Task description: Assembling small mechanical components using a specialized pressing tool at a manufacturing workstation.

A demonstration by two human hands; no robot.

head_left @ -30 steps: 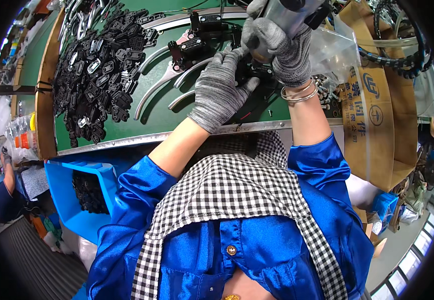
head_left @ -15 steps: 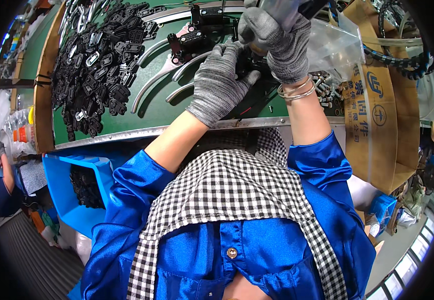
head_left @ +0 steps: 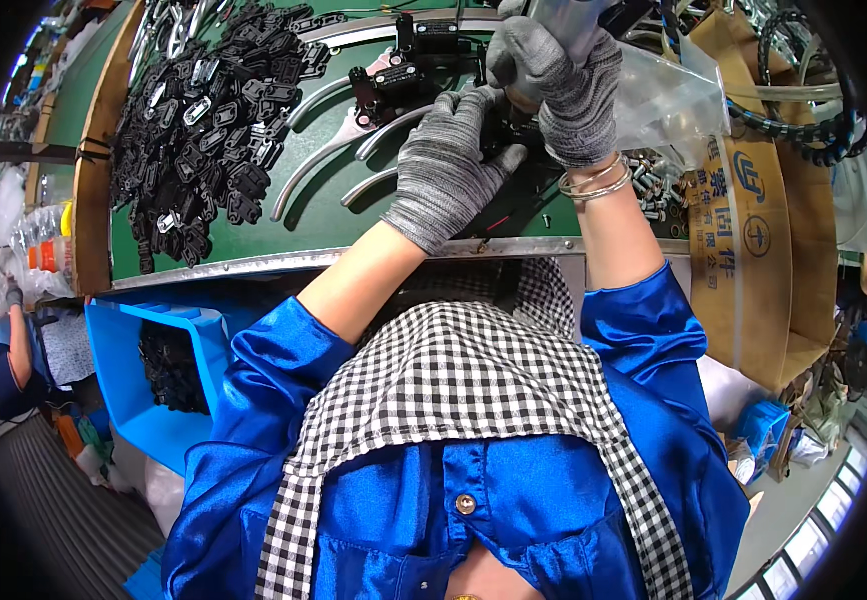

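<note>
My gloved left hand (head_left: 446, 172) lies over a brake lever (head_left: 372, 186), whose silver blade comes out to the left beneath it. Its thumb stretches right and its fingers reach forward around the black body, which is mostly hidden. Just to the right, my gloved right hand (head_left: 564, 95) is wrapped around a thick tool with a greyish see-through body (head_left: 566, 18), seemingly a power screwdriver. Its tip is hidden between the hands. Farther left rest more brake levers (head_left: 319, 165) with silver blades and black bodies (head_left: 389, 88).
A heap of black clamp-like parts (head_left: 214, 115) covers the bench's left side. Loose screws and nuts (head_left: 657, 185) lie right, near a clear plastic bag (head_left: 669, 95) and cardboard box (head_left: 744, 230). A blue bin (head_left: 119, 370) stands below the bench. Another person's arm (head_left: 20, 345) shows far left.
The whole view has shifted slightly, moving the bench and its parts a little to the right in the picture. Both hands keep nearly the same pose and grip.
</note>
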